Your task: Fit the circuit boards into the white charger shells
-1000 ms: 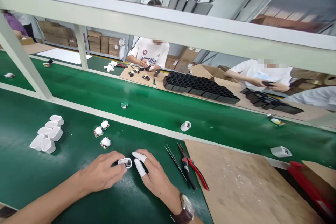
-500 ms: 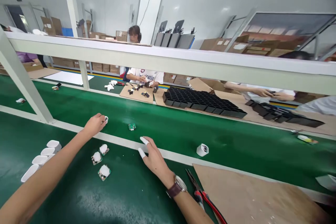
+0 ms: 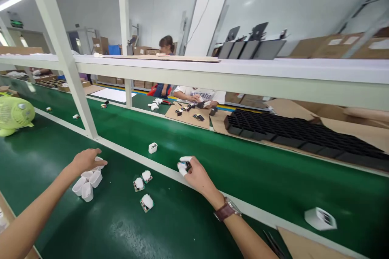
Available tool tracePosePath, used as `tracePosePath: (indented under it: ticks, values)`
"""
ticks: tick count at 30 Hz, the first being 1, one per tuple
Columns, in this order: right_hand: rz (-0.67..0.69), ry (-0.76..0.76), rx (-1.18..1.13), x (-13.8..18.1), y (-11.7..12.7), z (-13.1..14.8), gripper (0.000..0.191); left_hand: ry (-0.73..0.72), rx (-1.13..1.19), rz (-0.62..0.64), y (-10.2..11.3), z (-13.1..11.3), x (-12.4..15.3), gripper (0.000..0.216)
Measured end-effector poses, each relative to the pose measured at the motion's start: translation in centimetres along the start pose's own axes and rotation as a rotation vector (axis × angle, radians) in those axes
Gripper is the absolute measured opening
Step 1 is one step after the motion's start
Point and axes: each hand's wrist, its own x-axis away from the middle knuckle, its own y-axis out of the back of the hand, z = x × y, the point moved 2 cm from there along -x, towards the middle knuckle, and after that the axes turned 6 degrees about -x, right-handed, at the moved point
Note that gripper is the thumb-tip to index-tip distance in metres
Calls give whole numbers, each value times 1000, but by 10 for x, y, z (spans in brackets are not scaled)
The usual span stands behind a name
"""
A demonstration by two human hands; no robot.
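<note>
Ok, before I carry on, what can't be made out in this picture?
All in the head view:
Held component: partly covered by the right hand.
Far white cup: partly covered by the left hand, contact unclear.
Dark pointed tool: blurred, cut off by the bottom edge.
Lime-green fan: cut off by the left edge.

Wht shirt (image 3: 199, 93) opp. reads "Inspiratio".

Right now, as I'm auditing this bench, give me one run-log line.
left hand: at white cups | right hand: pinching small part | three white-topped boards: on green bench
</note>
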Motion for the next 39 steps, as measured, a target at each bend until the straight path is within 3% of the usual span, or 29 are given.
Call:
tracePosePath:
  ticks: [3, 5, 7, 9, 12, 16, 22, 27, 31, 35, 39]
  values:
    - [126, -13, -5, 49, -1, 34, 23, -20, -47, 37, -3, -3, 0, 52]
    - [189, -20, 12, 78, -2, 51, 11, -109, -29, -15, 0, -25, 1, 56]
    - [202, -41, 52, 101, 1, 60, 13, -269, 71, -81, 4, -59, 11, 60]
    - [178, -55, 122, 119, 6, 63, 20, -483, 208, -86, 2, -101, 35, 58]
    - [136, 28, 286, 139, 9, 66, 30, -795, 311, 28, -17, -159, 85, 55]
    - [107, 140, 483, 155, 0, 69, 29, -967, 345, 111, -58, -201, 131, 59]
    - [198, 111, 457, 152, 3, 75, 30, -832, 494, 125, -96, -208, 140, 65]
    - [164, 114, 317, 149, 16, 68, 53, -795, 608, 136, -103, -200, 143, 90]
    - [100, 175, 255, 151, 14, 68, 47, -803, 649, 151, -106, -195, 145, 86]
    - [22, 174, 147, 158, 13, 91, 45, -804, 689, 129, -114, -195, 146, 73]
    - [66, 221, 79, 170, 12, 121, 50, -782, 692, 99, -120, -198, 148, 74]
